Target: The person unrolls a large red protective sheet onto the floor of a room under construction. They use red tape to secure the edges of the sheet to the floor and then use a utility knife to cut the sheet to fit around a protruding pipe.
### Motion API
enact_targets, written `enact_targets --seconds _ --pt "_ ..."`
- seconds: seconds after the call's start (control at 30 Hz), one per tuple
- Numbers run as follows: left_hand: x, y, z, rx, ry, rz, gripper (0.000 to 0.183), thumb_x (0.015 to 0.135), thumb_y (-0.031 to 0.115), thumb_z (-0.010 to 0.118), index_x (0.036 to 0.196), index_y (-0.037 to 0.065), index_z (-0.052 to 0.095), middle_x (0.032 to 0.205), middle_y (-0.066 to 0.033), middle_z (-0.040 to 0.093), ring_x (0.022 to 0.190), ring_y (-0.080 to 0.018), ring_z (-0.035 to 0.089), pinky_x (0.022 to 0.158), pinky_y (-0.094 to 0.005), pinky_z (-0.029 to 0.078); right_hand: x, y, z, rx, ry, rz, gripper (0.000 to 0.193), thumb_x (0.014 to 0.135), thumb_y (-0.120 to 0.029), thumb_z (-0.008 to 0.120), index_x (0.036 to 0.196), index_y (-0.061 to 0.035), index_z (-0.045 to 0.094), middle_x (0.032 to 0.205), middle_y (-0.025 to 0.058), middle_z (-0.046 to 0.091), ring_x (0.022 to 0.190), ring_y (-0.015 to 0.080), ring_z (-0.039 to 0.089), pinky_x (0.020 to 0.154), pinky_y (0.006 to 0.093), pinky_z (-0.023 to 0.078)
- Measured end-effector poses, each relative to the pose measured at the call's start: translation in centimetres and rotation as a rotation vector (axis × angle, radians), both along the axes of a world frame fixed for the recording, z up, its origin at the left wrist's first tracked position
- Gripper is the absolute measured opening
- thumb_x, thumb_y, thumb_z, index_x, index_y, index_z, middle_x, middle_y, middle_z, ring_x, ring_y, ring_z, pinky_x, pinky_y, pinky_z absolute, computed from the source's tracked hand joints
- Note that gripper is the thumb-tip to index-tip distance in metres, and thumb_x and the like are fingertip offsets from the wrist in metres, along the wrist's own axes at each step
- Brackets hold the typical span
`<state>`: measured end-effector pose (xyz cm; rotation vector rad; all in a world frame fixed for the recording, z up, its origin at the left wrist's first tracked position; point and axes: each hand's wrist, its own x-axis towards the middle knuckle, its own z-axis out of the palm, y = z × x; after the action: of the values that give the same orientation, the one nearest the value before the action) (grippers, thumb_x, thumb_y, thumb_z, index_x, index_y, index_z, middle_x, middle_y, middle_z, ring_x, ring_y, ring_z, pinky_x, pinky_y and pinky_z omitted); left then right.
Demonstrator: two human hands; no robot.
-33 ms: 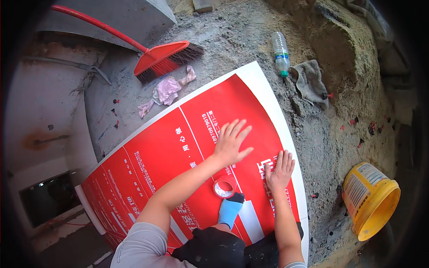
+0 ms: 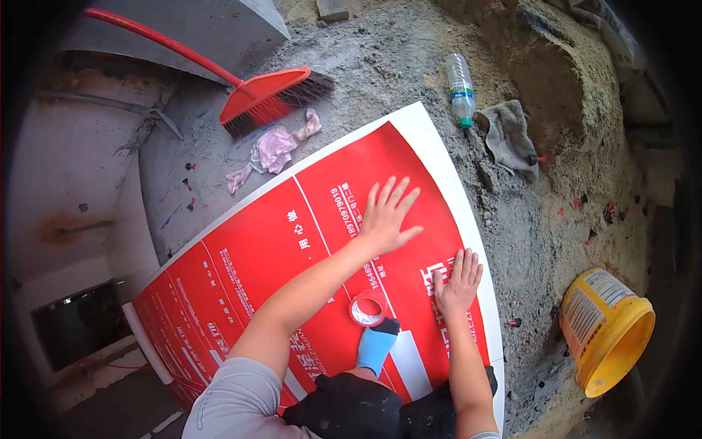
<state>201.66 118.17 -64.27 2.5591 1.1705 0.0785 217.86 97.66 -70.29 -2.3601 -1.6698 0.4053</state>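
Note:
A large red printed sheet [image 2: 329, 249] with white lettering and a white border lies on the rough ground beneath me. Flat on its red area, fingers spread, rests my left hand [image 2: 390, 218]. My right hand [image 2: 458, 285] presses near the right border, palm down with fingers stretched out and thumb apart. Neither hand holds anything. Closer to my body, a roll of red tape [image 2: 382, 298] sits on the sheet. It is beside my foot in a blue and black sock [image 2: 376, 347], which is also on the sheet.
Beyond the sheet lie a red broom [image 2: 265, 95] and a crumpled pink cloth [image 2: 276, 149]. A plastic bottle [image 2: 461, 88] and a grey rag [image 2: 507, 137] are at the far right. A yellow bucket [image 2: 596, 322] lies tipped to the right. Small red-and-black pieces dot the ground.
My left hand has slid slightly farther away and to the right across the sheet. My right hand stays nearly in place.

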Motion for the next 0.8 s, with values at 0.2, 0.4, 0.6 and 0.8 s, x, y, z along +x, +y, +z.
enact_targets --seconds 0.2,0.4,0.6,0.8 --pt "7.5 8.5 -2.5 -0.221 0.276 0.090 0.123 0.069 0.074 0.068 0.158 0.009 0.014 0.166 -0.0119 0.005 0.152 -0.0369 -0.009 0.111 -0.0737 -0.006 -0.6 1.1 1.1 -0.018 0.055 -0.067 0.079 0.087 -0.039 0.066 0.148 0.0028 0.037 0.156 0.0213 0.032 0.148 0.0367 0.023 0.121 0.0518 0.013" --pt "8.7 8.2 -3.5 -0.176 0.375 0.064 0.124 0.072 0.076 0.065 0.158 0.008 0.008 0.166 -0.0111 0.001 0.152 -0.0379 -0.008 0.110 -0.0751 -0.001 -0.5 11.1 0.8 -0.006 0.109 0.150 0.082 0.094 -0.055 0.050 0.153 -0.0011 0.028 0.161 0.0149 0.023 0.151 0.0290 0.017 0.123 0.0470 0.008" --pt "8.4 8.2 -4.0 -0.111 0.410 0.054 0.120 0.075 0.077 0.061 0.159 0.012 0.006 0.166 -0.0101 0.000 0.152 -0.0360 -0.007 0.112 -0.0726 0.000 8.2 -5.0 1.5 -0.139 0.083 0.384 0.082 0.093 -0.060 0.046 0.151 -0.0042 0.035 0.159 0.0112 0.032 0.150 0.0256 0.023 0.124 0.0459 0.011" --pt "8.9 8.1 -4.1 -0.115 0.376 0.045 0.122 0.071 0.080 0.063 0.159 0.014 0.009 0.167 -0.0091 0.001 0.152 -0.0349 -0.005 0.112 -0.0720 0.002 12.5 -12.9 1.2 -0.107 0.105 0.633 0.073 0.096 -0.054 0.043 0.150 -0.0055 0.036 0.158 0.0109 0.033 0.149 0.0243 0.025 0.124 0.0453 0.012"
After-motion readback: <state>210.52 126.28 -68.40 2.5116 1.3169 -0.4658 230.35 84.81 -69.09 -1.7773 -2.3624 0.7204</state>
